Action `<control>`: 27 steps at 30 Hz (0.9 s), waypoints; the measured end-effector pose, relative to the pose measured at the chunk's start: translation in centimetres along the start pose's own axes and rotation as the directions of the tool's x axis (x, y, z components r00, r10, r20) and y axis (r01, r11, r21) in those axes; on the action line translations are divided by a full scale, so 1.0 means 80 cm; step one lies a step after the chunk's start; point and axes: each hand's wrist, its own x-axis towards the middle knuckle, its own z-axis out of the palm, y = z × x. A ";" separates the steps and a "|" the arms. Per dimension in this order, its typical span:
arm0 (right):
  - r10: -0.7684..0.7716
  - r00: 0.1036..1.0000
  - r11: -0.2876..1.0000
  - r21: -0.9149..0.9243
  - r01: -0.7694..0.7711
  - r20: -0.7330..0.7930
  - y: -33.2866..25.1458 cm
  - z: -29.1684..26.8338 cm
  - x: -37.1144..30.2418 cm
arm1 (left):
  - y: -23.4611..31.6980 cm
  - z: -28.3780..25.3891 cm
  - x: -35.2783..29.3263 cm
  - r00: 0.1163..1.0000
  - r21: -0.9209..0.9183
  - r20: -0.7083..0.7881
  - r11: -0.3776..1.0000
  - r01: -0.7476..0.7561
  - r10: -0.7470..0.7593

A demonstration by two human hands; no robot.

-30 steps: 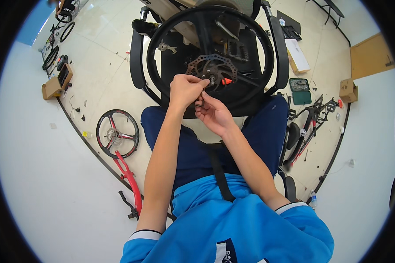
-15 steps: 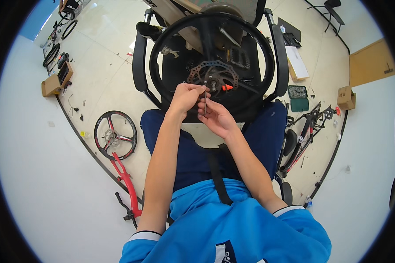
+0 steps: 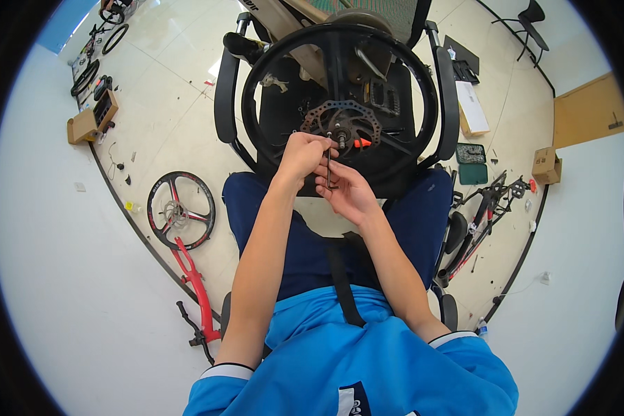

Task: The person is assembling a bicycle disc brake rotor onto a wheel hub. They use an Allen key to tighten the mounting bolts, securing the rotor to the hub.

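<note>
A dark L-shaped hex key [image 3: 329,168] stands roughly lengthwise between my hands, its far end at the hub of a black bicycle wheel [image 3: 251,114]. My left hand [image 3: 302,158] is closed, thumb and fingers pinching the key's upper part. Curled around its lower part, near the bent end, is my right hand [image 3: 347,191], closed on it too. Just beyond my fingers lies the perforated brake disc [image 3: 372,125], with the axle [image 3: 341,139] at its centre. Whether the key's tip sits in a bolt I cannot tell. An orange-red piece [image 3: 362,143] shows beside the axle.
The wheel rests over a black chair seat [image 3: 284,111] between two armrests [image 3: 448,104]. A pedal [image 3: 381,97] and small metal parts lie on the seat. A red fork with handlebar [image 3: 200,288] and another wheel [image 3: 210,218] lie left; a bike frame [image 3: 489,215] and open green case [image 3: 473,173] right.
The hex key has turned a little, and its bent end now shows below my right fingers. Both hands stay at the hub; the whole view has shifted slightly.
</note>
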 end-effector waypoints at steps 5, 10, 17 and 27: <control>-0.020 1.000 1.000 -0.024 0.020 -0.003 0.001 -0.014 0.006 | -0.011 -0.005 0.009 0.990 0.099 -0.057 0.988 -0.122 0.128; 0.000 0.997 1.000 0.005 0.001 -0.078 0.015 -0.018 0.014 | -0.011 0.001 0.006 0.979 0.228 -0.108 0.963 -0.147 0.175; 0.047 0.999 0.986 0.158 -0.048 0.008 0.003 0.002 -0.002 | -0.010 -0.003 0.009 0.999 -0.005 -0.028 0.999 -0.047 0.046; -0.005 0.996 0.998 0.066 0.011 -0.089 0.003 -0.019 0.012 | -0.006 -0.008 0.004 0.987 0.188 -0.038 0.971 -0.148 0.158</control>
